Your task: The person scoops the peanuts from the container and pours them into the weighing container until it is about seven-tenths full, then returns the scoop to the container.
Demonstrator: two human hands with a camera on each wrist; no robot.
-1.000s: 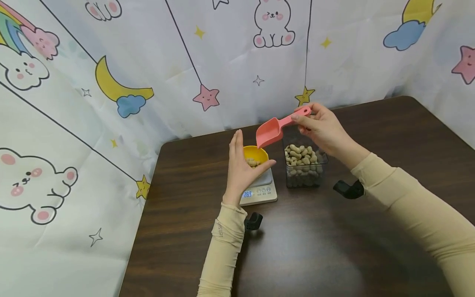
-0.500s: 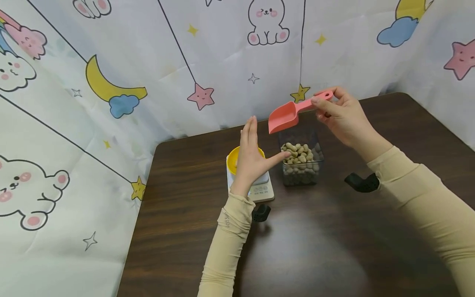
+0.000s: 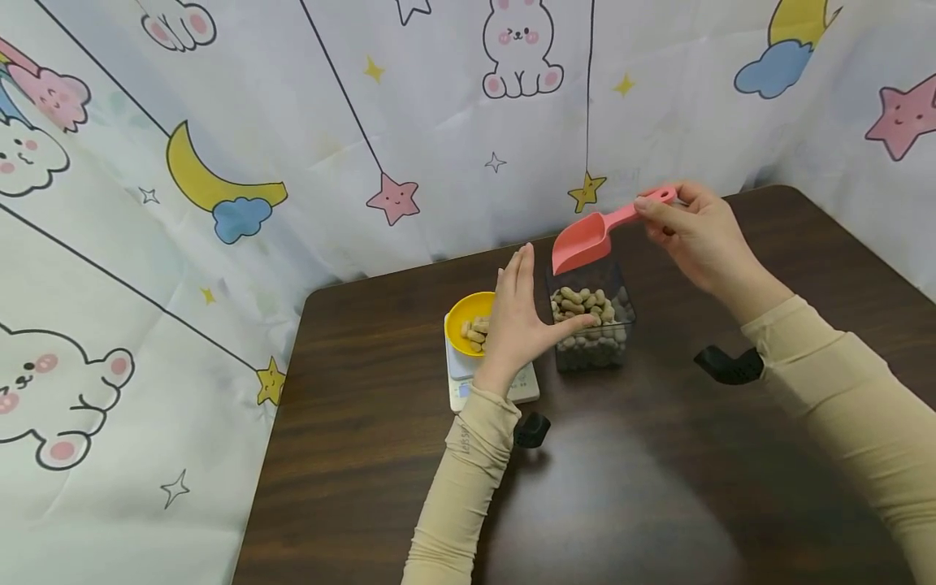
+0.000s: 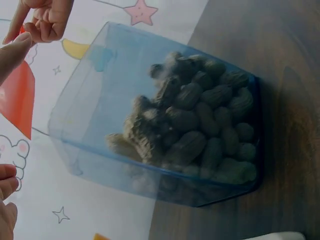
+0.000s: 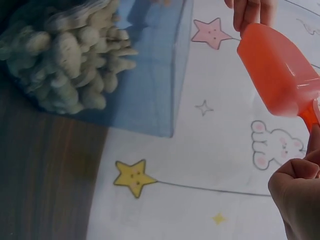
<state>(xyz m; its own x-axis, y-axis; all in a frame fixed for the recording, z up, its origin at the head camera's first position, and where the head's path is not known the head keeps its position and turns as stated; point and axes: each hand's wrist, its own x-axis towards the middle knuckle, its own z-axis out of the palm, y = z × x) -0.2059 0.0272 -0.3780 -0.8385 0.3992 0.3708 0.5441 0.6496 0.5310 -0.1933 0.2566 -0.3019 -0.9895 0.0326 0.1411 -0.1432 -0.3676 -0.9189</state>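
Observation:
My right hand pinches the handle of a pink scoop, holding it tilted above the clear plastic box of peanuts. No peanuts show in the scoop. The left hand is raised with straight fingers and its thumb spread to the right, holding nothing. In the head view it overlaps part of the yellow bowl and the front of the box. Several peanuts lie in that bowl, which sits on a white kitchen scale. The hand and forearm partly cover the scale and its display.
All this stands on a dark wooden table. Behind it hangs a white curtain printed with cartoon bears, moons and stars. Black camera mounts stick out by both wrists.
The right hand has moved right with the scoop, from over the yellow bowl to above the box. My left hand has also shifted right, from beside the bowl toward the box.

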